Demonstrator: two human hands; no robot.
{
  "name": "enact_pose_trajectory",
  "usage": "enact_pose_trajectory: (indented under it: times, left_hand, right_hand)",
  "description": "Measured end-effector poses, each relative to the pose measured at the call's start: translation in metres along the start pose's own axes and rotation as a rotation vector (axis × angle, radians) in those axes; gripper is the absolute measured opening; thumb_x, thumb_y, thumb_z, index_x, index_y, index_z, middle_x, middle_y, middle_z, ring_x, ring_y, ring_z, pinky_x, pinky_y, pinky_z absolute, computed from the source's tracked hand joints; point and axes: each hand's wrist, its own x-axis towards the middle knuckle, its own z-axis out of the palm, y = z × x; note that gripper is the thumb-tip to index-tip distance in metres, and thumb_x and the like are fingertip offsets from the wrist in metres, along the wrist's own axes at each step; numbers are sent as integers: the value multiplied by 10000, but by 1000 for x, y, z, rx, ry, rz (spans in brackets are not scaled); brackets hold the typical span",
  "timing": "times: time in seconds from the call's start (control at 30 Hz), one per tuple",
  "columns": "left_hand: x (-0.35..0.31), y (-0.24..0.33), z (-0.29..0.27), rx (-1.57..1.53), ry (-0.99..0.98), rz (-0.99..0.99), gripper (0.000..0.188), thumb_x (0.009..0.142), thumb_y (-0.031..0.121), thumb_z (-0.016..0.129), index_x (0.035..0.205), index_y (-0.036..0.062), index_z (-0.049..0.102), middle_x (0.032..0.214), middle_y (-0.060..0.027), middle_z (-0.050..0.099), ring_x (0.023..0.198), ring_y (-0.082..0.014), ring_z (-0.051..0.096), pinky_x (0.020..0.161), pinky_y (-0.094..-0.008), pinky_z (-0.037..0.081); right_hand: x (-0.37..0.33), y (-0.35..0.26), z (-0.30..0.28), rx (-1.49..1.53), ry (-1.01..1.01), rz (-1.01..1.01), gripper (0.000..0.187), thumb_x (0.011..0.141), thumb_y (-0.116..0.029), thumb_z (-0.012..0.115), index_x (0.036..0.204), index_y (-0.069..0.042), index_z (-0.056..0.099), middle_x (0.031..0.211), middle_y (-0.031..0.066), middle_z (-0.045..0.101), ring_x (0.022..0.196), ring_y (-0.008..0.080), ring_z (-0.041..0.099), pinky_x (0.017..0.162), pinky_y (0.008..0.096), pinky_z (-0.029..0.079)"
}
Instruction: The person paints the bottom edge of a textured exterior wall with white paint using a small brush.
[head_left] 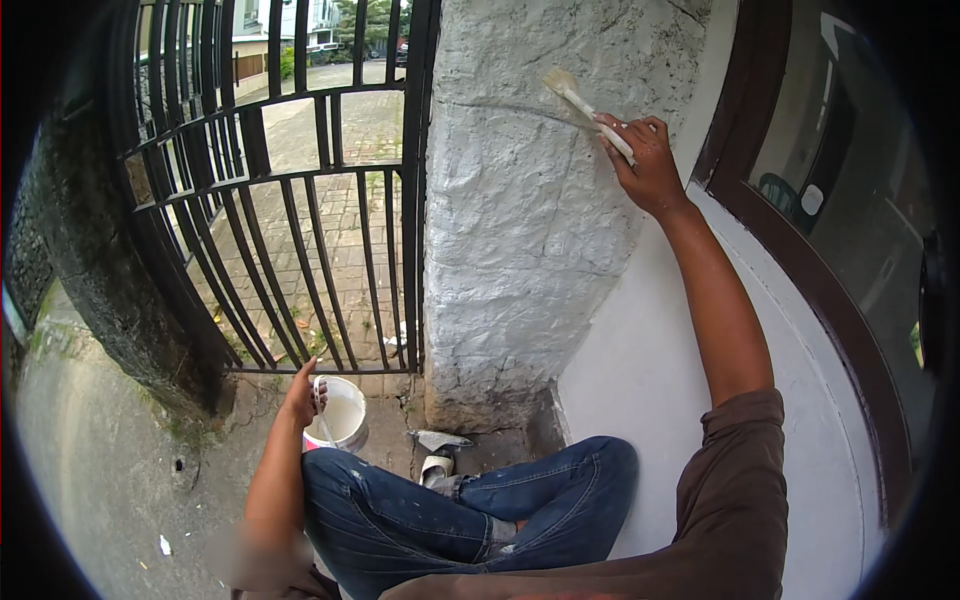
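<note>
My right hand [645, 155] is closed around the white handle of a paintbrush [578, 97]. Its pale bristles lie against the upper part of a rough stone wall [510, 240] that is coated mostly white, with greyer patches higher up. Low on the left, my left hand [305, 396] grips the thin white handle of a paint bucket [362, 412], one finger pointing up. Pale paint shows inside the bucket, which stands on the ground beside my bent knee.
Left of the wall stands a dark metal gate [300, 180], with brick paving beyond it. A smooth white ledge [640, 400] and a brown-framed window [800, 240] run along my right. A grey flat scrap [440, 438] lies near my foot, at the wall's base.
</note>
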Motion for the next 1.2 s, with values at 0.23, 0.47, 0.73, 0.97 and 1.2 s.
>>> enact_pose_trajectory:
  times: [0.23,0.47,0.73,0.97,1.2]
  left_hand:
    - [-3,3,7,-60,-2,57,643,864,738,655,811,99,606,695,-5,583,599,-164,524,574,-298,435]
    - [-7,6,6,-67,-11,67,607,843,715,704,854,118,599,719,-1,573,606,-157,529,574,-303,454]
    - [-10,7,3,-61,-26,59,644,860,739,658,831,99,591,720,-14,589,605,-161,526,568,-297,420]
    - [-4,7,-1,-42,-58,37,681,838,787,644,789,109,588,713,-7,572,596,-166,506,565,-294,405]
    - [-9,7,7,-43,7,28,622,822,776,674,765,166,569,655,22,549,564,-138,504,541,-285,392]
  right_hand:
    - [10,-33,-37,8,-111,206,311,1039,-200,612,1319,-82,675,1175,142,739,1068,337,646,985,429,467]
    - [45,-41,-43,-4,-53,161,309,1042,-199,601,1295,-40,681,1163,193,725,1064,413,644,956,459,508]
    - [40,-51,1,41,-106,123,342,1031,-161,614,1332,0,637,1190,213,700,1121,408,622,990,470,507]
    - [57,-36,5,166,45,54,316,1061,-218,600,1292,-14,669,1148,181,731,1088,383,665,962,447,525]
    - [53,5,-3,734,291,322,315,1083,-255,607,1187,28,698,893,59,739,824,96,648,769,269,522]
